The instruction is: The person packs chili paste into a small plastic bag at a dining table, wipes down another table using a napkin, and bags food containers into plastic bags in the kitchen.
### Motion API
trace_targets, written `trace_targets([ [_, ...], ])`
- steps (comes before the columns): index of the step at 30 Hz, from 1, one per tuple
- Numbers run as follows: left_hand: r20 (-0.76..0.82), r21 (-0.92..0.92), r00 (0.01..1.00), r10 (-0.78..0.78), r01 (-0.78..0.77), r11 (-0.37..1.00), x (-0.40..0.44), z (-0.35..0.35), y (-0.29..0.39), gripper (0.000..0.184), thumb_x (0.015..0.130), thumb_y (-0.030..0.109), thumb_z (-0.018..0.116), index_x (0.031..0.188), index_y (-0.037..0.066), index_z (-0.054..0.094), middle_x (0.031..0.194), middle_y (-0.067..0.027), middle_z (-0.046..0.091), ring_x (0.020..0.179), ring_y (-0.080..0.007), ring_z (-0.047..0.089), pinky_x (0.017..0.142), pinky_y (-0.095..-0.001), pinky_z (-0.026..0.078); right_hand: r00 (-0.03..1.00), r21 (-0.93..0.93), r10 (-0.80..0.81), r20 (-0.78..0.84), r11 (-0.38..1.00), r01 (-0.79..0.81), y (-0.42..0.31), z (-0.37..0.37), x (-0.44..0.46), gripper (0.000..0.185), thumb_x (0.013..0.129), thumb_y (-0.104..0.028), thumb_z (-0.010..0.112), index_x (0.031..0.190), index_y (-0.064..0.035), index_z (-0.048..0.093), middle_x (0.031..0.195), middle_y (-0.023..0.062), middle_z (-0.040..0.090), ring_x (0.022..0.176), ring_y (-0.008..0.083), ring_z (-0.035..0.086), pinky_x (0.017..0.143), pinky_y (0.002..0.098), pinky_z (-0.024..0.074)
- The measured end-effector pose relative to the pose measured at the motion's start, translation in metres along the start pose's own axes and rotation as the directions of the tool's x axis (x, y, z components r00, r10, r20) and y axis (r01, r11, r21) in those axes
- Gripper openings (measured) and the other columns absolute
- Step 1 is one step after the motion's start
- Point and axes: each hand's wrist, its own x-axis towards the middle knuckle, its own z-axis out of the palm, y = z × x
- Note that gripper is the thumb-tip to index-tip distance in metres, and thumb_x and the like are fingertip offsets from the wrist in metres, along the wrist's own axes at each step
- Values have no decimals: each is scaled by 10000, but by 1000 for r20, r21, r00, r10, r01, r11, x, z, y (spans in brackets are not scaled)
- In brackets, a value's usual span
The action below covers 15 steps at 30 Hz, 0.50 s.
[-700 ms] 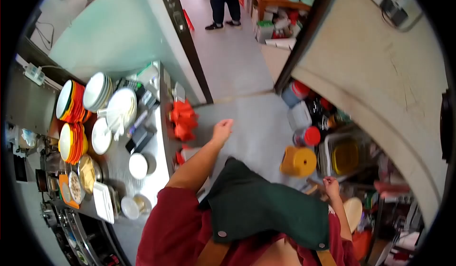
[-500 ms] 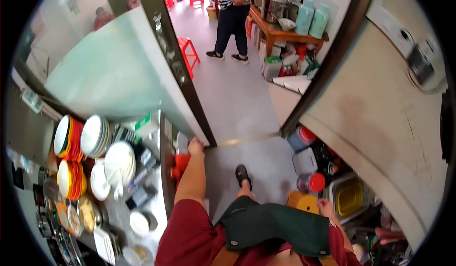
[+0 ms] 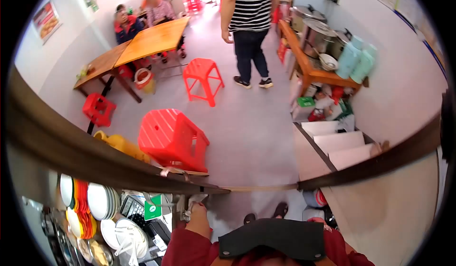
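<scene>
1. Stool (image 3: pixel 161 132) of red plastic, its seat ribbed, stands just beyond the dark door frame (image 3: pixel 52 133).
2. Smooth, round white dishes (image 3: pixel 98 202) stand stacked on the door frame's near side.
3. A pale, shiny item (image 3: pixel 195 200) sits beside the door frame, at the person's left hand (image 3: pixel 198 214); whether the fingers grip it cannot be told.
4. The right hand is out of view, its state unknown.

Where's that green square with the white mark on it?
In the head view, the green square is at the lower left, between the black keypad and the person's left hand.
</scene>
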Motion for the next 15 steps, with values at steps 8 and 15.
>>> trace_targets([
  [8,-102,717,930,353,-177,674,-108,-66,-95,156,743,181,557,809,40,549,773,-101,583,632,-165,562,502,-271,476,976,-107,87,198,992,-67,13,-91,244,297,740,-241,615,945,-27,602,781,117,626,715,169,595,652,281,455],
  [15,341,887,762,551,-454,79,-239,52,-172,162,741,187,560,781,30,550,744,-98,584,614,-159,560,502,-275,467,952,-374,-180,248,889,265,-138,-238,422,284,728,-242,611,925,-38,605,770,127,620,697,212,600,648,302,461],
])
